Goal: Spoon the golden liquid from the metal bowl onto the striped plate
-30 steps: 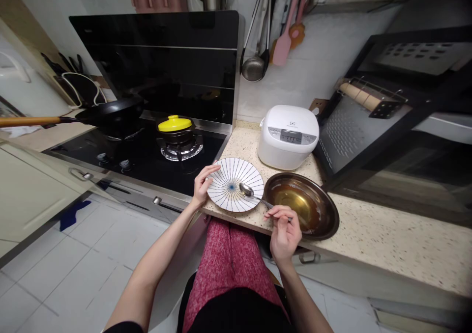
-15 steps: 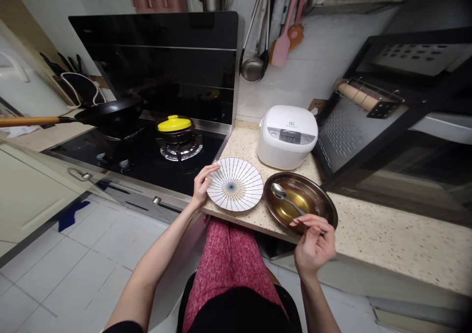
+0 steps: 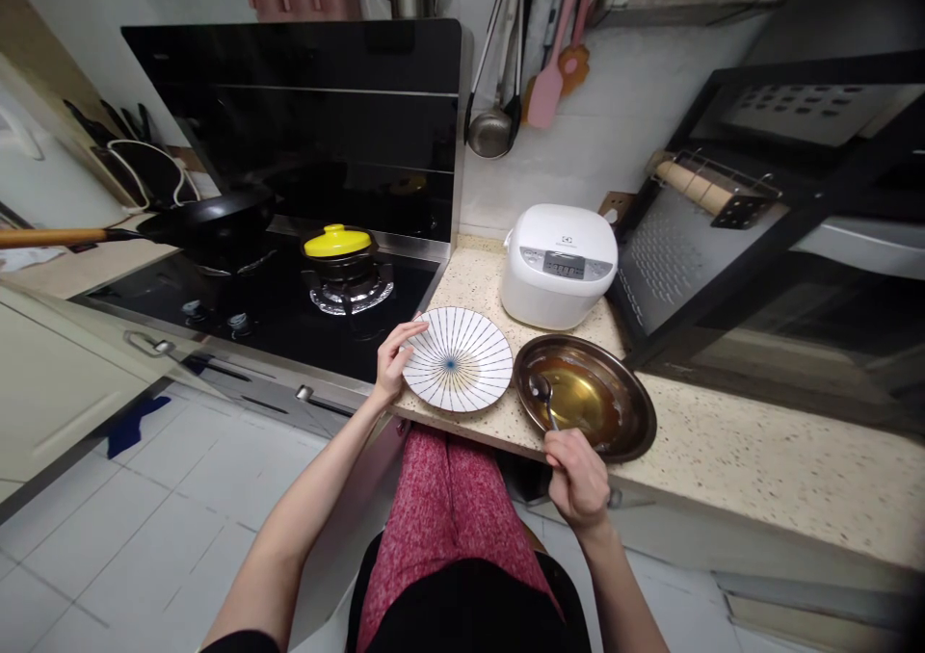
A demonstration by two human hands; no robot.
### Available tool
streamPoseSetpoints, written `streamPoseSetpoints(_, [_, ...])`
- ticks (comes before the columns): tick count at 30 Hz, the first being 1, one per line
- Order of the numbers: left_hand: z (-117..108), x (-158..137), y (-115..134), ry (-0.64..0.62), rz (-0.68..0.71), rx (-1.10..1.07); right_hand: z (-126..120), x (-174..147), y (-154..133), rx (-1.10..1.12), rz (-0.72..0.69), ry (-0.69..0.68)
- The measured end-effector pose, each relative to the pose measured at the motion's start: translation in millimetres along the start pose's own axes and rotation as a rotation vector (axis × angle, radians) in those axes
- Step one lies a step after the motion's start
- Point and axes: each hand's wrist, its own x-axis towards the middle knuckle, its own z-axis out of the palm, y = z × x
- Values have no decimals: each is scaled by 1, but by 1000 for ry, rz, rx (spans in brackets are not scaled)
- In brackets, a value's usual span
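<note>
A white plate with dark radial lines (image 3: 459, 374) lies on the speckled counter (image 3: 723, 460) near its front edge. My left hand (image 3: 394, 359) holds the plate's left rim. Right of the plate stands a wide metal bowl (image 3: 636, 412) with amber liquid in it. My right hand (image 3: 576, 475) grips the handle of a metal spoon (image 3: 541, 390), whose head rests inside the bowl's left part, touching the liquid.
A white rice cooker (image 3: 560, 263) stands behind the plate and bowl. Left is a black gas hob (image 3: 275, 301) with a yellow-lidded pot (image 3: 337, 246) and a wok with a wooden handle (image 3: 195, 224). Utensils hang on the wall. A black rack (image 3: 758, 229) fills the right.
My right hand carried the spoon from over the plate rightward into the metal bowl, then turned it so the head sits at the bowl's left. My left hand stayed on the plate.
</note>
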Motion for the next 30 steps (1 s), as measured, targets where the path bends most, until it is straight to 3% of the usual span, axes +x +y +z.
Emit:
streamPoseSetpoints(23, [0,1,2,2,4,7,-8,16,0,-140,-53,-199])
streamPoseSetpoints(30, [-1,0,-1,-3,-4,17,-11,17,-1,-114,3,-222])
